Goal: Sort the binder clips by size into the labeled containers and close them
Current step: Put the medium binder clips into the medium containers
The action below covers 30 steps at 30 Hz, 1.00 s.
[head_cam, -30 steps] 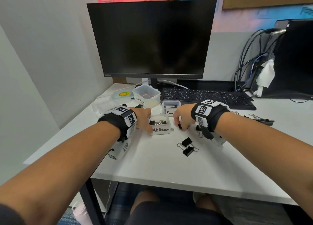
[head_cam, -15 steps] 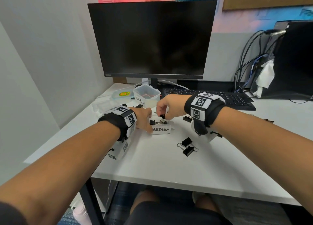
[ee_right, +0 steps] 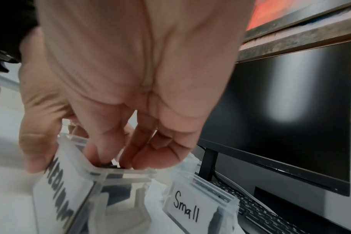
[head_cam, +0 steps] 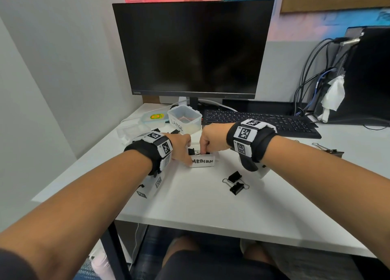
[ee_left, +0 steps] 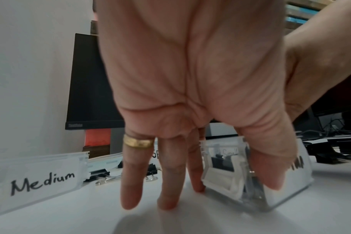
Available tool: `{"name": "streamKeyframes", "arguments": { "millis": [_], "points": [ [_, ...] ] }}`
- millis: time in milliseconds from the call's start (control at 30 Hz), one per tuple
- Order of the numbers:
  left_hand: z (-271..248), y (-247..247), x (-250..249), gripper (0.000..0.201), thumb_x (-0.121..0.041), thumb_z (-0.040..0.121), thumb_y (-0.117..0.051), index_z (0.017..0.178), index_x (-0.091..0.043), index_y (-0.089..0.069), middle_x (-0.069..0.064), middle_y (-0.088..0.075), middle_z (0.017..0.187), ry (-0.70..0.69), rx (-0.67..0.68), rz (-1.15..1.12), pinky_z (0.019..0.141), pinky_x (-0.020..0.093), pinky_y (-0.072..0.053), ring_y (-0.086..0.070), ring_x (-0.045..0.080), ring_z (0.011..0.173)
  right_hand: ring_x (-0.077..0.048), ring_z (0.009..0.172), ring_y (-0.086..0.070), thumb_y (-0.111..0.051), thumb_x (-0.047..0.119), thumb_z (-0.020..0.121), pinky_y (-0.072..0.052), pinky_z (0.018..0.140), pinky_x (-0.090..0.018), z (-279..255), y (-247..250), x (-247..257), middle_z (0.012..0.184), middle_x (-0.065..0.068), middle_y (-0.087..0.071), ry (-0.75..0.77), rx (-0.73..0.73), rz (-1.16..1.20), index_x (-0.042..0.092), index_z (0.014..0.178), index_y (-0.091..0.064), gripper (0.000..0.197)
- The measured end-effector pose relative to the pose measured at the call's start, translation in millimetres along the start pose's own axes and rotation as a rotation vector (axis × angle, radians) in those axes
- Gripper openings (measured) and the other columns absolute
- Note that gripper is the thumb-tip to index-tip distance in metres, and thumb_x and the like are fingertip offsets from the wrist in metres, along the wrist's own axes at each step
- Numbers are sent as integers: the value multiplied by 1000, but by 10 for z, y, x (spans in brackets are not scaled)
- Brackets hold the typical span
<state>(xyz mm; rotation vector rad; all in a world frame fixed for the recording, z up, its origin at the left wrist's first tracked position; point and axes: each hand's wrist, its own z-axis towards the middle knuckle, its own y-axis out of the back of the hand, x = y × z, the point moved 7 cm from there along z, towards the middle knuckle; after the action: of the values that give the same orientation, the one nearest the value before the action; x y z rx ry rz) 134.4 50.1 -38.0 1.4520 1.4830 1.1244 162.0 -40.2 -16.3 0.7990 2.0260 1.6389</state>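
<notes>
The clear container labelled MEDIUM (head_cam: 203, 162) stands on the desk between my hands, with black clips (head_cam: 192, 151) in it. My left hand (head_cam: 185, 153) holds its left front corner, thumb (ee_left: 270, 172) on the label face, other fingers straight on the desk. My right hand (head_cam: 205, 147) reaches in from above with curled fingers, thumb outside on the label. A black binder clip (ee_right: 108, 165) sits at its fingertips at the rim. The Small container (ee_right: 188, 205) stands just behind. Two black clips (head_cam: 236, 183) lie to the right.
The LARGE container (head_cam: 185, 121) stands behind, near the monitor (head_cam: 194, 47) and keyboard (head_cam: 263, 119). A lid marked Medium (ee_left: 40, 178) and loose clips (ee_left: 102, 175) lie at the left. A big clip (head_cam: 329, 151) lies far right. The desk edge runs close in front.
My right hand lifted a black clip from the desk right of the MEDIUM container, carried it left and lowered its fingers into that container. The left hand stayed put.
</notes>
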Motion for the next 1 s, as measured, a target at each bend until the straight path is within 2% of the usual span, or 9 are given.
{"name": "streamKeyframes", "arguments": {
  "millis": [67, 233, 433, 533, 567, 667, 733, 900, 1000],
  "points": [
    [9, -7, 3, 69, -50, 77, -69, 131, -20, -38, -1, -53, 127, -2, -2, 2, 74, 27, -40, -52, 20, 86, -9, 88, -54, -50, 9, 93, -42, 79, -17, 9, -14, 2, 112, 6, -69, -2, 21, 6, 20, 110, -73, 30],
    [22, -11, 10, 69, -51, 76, -70, 130, -21, -39, -2, -54, 126, 3, -18, 0, 76, 27, -41, -53, 20, 90, -14, 98, -61, -51, 10, 93, -47, 89, -21, -18, 42, -54, 109, 6, -69, -14, -57, 94, 22, 106, -74, 29],
    [11, -16, 7, 69, -51, 75, -71, 129, -22, -39, -2, -55, 126, 22, -13, -8, 82, 31, -46, -55, 23, 92, -11, 85, -52, -50, 5, 90, -45, 76, -21, -138, 98, -165, 92, 7, -58, -48, -91, 90, 15, 102, -70, 25],
    [4, -16, 12, 69, -51, 75, -71, 129, -22, -39, -1, -55, 126, 29, -12, -12, 87, 33, -48, -57, 24, 97, -10, 76, -54, -57, 5, 88, -47, 60, -13, -228, -2, -225, 91, 6, -61, -72, -5, 46, 13, 103, -71, 22],
    [-4, -16, 6, 69, -52, 74, -71, 128, -23, -39, -1, -55, 127, 30, -10, -16, 89, 34, -48, -58, 24, 99, -10, 75, -56, -61, 8, 87, -48, 60, -12, -254, -61, -253, 94, 4, -66, -87, 36, 45, 14, 102, -71, 19],
    [-20, -17, -4, 69, -52, 75, -70, 129, -22, -39, 0, -54, 127, 37, -19, -15, 90, 35, -48, -57, 25, 103, -14, 84, -63, -76, 23, 78, -54, 83, -28, -305, -236, -338, 102, -4, -73, -132, 134, 55, 17, 98, -72, 21],
    [-30, -21, -16, 68, -52, 76, -70, 129, -22, -39, 0, -54, 127, 41, -27, -11, 90, 34, -47, -56, 24, 104, -14, 87, -64, -81, 31, 71, -54, 86, -32, -347, -311, -368, 100, -2, -73, -165, 159, 57, 20, 96, -73, 29],
    [-65, -25, -37, 69, -53, 76, -69, 129, -21, -40, 2, -56, 125, 50, -48, 13, 91, 33, -46, -56, 25, 105, -15, 88, -62, -83, 29, 69, -50, 78, -27, -451, -427, -373, 105, -2, -71, -205, 212, 29, 21, 103, -71, 37],
    [-75, -32, -34, 69, -53, 76, -69, 129, -21, -39, 2, -58, 122, 54, -47, 9, 91, 34, -47, -56, 24, 103, -15, 86, -61, -82, 24, 71, -47, 66, -22, -475, -453, -378, 100, -1, -70, -210, 222, 1, 18, 104, -71, 35]
  ]
}}
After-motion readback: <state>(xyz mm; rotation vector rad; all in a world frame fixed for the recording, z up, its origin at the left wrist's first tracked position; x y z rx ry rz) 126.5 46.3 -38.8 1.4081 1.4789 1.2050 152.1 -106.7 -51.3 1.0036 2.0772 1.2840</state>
